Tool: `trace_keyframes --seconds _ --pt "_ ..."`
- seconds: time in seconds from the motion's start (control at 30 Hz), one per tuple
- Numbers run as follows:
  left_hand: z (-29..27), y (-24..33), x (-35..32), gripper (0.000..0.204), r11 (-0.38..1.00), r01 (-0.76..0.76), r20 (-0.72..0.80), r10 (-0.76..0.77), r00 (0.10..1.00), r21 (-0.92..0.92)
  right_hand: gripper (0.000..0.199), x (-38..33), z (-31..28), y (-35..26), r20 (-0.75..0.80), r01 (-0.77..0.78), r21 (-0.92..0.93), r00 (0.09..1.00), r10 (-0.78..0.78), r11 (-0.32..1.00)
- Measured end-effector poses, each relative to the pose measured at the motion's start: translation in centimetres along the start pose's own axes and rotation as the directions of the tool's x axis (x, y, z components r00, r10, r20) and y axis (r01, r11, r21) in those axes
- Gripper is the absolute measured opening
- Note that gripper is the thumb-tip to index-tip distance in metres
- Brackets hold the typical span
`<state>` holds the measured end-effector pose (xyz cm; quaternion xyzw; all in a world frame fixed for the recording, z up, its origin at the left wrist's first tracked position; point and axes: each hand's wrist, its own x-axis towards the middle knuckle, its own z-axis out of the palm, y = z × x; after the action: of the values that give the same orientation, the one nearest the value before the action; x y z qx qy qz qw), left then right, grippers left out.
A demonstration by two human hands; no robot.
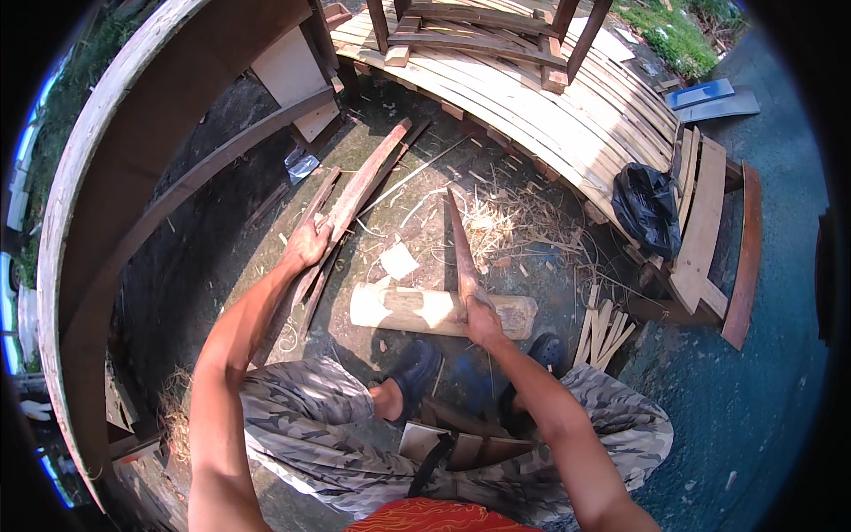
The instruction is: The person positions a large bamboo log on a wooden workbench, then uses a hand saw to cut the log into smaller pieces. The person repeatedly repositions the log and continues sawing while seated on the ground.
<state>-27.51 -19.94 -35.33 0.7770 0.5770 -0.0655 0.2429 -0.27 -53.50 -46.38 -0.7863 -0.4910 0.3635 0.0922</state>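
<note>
Grey-and-white camouflage trousers [310,417] sit above dark blue shoes [417,372], beside a pale yellowish log [417,310], a reddish-brown blade [461,244], reddish-brown strips of wood [359,191], a glossy black bag [645,208] and light tan slats [550,111].

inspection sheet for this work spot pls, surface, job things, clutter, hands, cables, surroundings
surface: dark, damp-looking ground strewn with wood shavings.
job's things: short pale log lying on its side before the feet; long reddish blade-like tool standing point-up over it; reddish wood slat lying on the ground.
clutter: black plastic bag on the planks, bundle of thin sticks, scrap of pale paper.
grippers: left hand grips the slat's near end; right hand holds the tool's lower end at the log.
cables: nothing seen.
surroundings: slatted plank platform ahead, curved wooden frame on the left, grass beyond.
</note>
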Motion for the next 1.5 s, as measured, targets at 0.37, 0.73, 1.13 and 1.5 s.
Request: trace_keyframes --seconds 0.37,0.73,1.13,1.5 --pt "20.3 23.4 -12.4 0.071 0.880 0.032 0.120 0.029 0.992 -0.475 0.042 -21.8 -17.3 5.2 0.009 -0.166 -0.183 0.985 0.171 0.969" --pt "34.0 34.3 -22.4 0.043 0.845 0.085 0.126 -0.021 0.992 -0.528 0.053 -30.3 -21.8 7.0 -0.072 -0.344 0.117 0.933 0.353 0.932" --pt "39.9 37.8 -21.2 0.053 0.855 0.097 0.105 -0.049 0.993 -0.509 0.046 -33.6 -22.5 7.9 -0.077 -0.425 0.147 0.896 0.438 0.893" --pt "38.9 39.7 -16.7 0.059 0.932 -0.002 0.294 0.117 0.949 -0.363 0.048 -34.2 -22.6 7.4 -0.009 -0.395 0.141 0.916 0.401 0.908"
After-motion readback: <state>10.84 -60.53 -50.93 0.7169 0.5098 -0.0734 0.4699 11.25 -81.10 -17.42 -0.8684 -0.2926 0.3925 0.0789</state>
